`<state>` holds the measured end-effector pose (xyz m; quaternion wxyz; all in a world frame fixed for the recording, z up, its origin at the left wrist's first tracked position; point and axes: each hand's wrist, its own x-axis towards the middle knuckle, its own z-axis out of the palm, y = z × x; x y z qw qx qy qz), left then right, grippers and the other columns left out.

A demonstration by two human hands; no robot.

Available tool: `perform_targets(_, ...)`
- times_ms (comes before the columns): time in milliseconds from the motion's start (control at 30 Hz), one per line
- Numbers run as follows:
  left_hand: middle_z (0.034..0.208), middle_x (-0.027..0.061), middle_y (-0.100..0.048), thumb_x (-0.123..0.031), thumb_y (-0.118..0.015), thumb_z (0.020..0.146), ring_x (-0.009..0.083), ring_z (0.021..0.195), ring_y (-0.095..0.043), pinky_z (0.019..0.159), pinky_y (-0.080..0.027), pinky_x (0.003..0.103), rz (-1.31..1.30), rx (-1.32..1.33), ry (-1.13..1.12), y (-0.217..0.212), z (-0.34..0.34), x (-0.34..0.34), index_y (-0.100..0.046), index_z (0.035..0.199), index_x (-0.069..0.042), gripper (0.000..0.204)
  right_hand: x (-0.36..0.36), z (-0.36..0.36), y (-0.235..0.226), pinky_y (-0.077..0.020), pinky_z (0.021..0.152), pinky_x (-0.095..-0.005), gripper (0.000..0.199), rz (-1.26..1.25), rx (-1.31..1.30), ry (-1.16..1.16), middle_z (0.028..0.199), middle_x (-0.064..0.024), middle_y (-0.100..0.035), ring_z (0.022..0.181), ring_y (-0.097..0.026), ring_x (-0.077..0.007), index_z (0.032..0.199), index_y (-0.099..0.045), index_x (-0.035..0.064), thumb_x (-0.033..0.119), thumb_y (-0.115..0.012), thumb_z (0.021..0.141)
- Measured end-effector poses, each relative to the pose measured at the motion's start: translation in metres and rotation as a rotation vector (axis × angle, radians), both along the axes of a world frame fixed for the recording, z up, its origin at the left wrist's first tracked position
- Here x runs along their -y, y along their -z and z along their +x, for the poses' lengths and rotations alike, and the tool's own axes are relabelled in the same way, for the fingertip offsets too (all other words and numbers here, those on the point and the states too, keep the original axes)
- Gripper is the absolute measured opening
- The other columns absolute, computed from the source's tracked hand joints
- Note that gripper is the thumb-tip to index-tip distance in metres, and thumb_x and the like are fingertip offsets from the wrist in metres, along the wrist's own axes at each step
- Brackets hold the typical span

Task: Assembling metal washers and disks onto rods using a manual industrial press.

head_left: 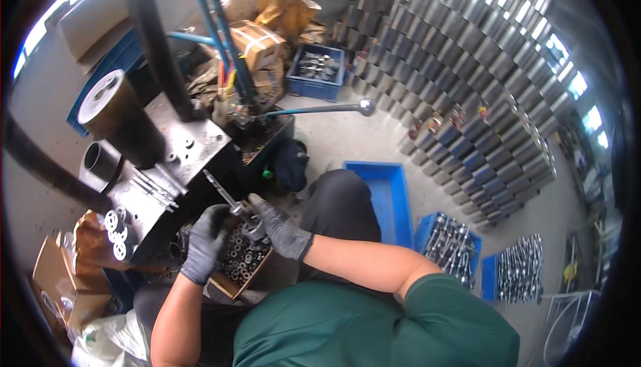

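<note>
A metal shaft (222, 187) with thick round fittings at its near end slants up and leftward in front of me. My right hand (283, 232), in a grey glove, grips it by the fittings; the thumb side is partly hidden. Just to the left is my left hand (202, 243), also gloved, with its fingers curled beside the shaft. Whatever those fingers hold, if anything, cannot be made out. Beneath both hands a cardboard box (230, 287) contains many small metal rings (243, 260).
A metal workbench (148, 215) at left bears a dark cylinder (123, 120), rods (152, 190) and white discs (116, 235). A ball-ended lever (320, 109) juts out ahead. Blue bins (388, 197) stand right; stacked metal cylinders (461, 53) fill the far right.
</note>
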<state>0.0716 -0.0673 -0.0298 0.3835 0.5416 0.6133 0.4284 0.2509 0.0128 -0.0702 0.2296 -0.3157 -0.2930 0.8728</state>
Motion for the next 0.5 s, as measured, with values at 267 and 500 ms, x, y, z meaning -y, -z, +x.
perform_targets(267,0.107,0.0162,-0.069,-0.006,-0.062,0.093,0.0281,0.102,-0.068,0.092,-0.053,0.039,-0.006,-0.410,0.225,0.012,0.006,0.005,-0.064,0.119,0.000,0.027,-0.028,0.099,-0.094,-0.0544,0.064,-0.0262,0.050,0.289,-0.366,0.170,0.094,-0.0090,-0.073,0.077,-0.069,-0.0137,0.119,-0.065,0.0076,0.054,-0.062,0.101)
perform_targets(500,0.108,0.0213,-0.068,-0.015,-0.063,0.094,0.0422,0.101,-0.067,0.088,-0.054,0.049,0.028,-0.730,0.509,0.030,0.013,0.004,-0.065,0.115,-0.003,0.025,-0.017,0.238,-0.043,-0.0583,0.063,-0.0299,0.035,0.368,-0.092,0.583,0.094,-0.0100,-0.069,0.075,-0.068,-0.0160,0.122,-0.062,0.0060,0.029,-0.068,0.097)
